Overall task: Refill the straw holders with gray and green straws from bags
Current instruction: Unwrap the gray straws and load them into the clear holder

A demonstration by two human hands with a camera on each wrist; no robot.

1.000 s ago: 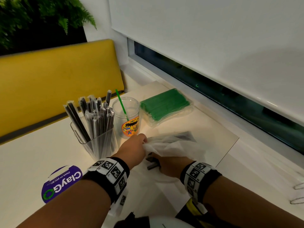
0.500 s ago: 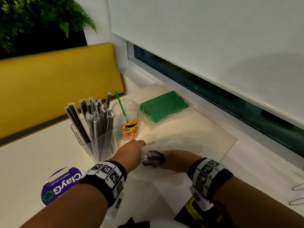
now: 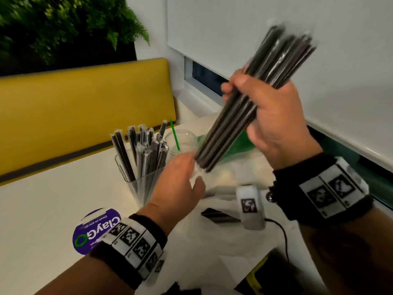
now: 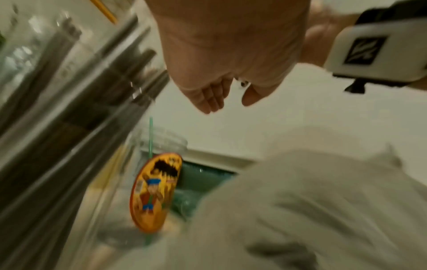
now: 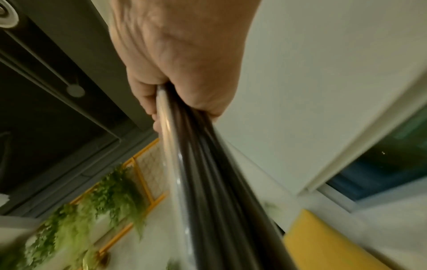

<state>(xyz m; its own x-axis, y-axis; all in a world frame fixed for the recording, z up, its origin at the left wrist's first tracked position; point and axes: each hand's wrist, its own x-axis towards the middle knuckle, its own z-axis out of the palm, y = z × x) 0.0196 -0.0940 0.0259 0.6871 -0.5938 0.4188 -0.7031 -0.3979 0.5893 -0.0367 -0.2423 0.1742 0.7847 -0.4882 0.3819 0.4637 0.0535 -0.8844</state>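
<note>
The right hand (image 3: 274, 124) is gripping a tilted bundle of wrapped gray straws (image 3: 251, 103) above the table (image 3: 42, 209); the left hand (image 3: 176, 184) is hovering relaxed, fingers loose, just under the bundle's lower end, beside the clear holder of gray straws (image 3: 140, 162) and the sticker cup (image 4: 154, 193) holding one green straw (image 3: 174, 135)

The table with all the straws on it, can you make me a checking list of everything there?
Surface: white table, purple round ClayGo sticker stuck on it.
Job's things: clear square holder full of wrapped gray straws; clear round cup with one green straw; bundle of wrapped gray straws lifted in the air; crumpled white plastic bag; green straw pack, mostly hidden.
Clutter: nothing seen.
Grippers: right hand grips the bundle; left hand open, empty, just below the bundle's lower end.
Cables: black cable from the wrist camera.
Surroundings: yellow bench back, green fern, white window blind.
</note>
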